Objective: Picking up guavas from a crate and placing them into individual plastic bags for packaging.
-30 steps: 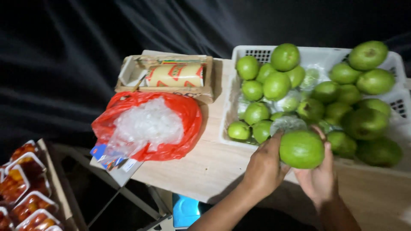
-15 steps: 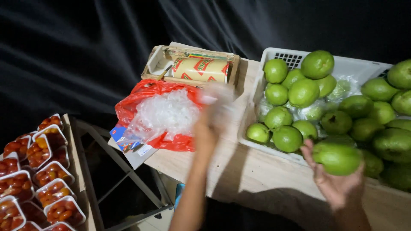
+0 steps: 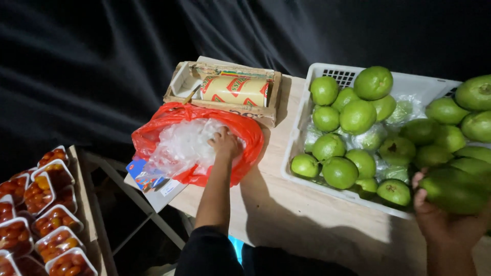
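My left hand (image 3: 224, 144) reaches into a red plastic bag (image 3: 245, 134) lying on the wooden table (image 3: 307, 220), fingers curled on the clear plastic bags (image 3: 181, 145) bunched inside it. My right hand (image 3: 441, 221) is at the lower right, holding a large green guava (image 3: 455, 190) from below, just in front of the white basket (image 3: 307, 110). The basket is full of green guavas (image 3: 358, 116), some of them wrapped in clear plastic.
A cardboard box (image 3: 225, 89) with a roll of wrap stands behind the red bag. Leaflets (image 3: 153, 181) stick out under the bag at the table's edge. Several clear tubs of red tomatoes (image 3: 46, 214) sit on a lower stand at left. Black cloth hangs behind.
My left hand left the guava and moved left into the red bag. My right hand kept the guava and shifted right. The view panned left.
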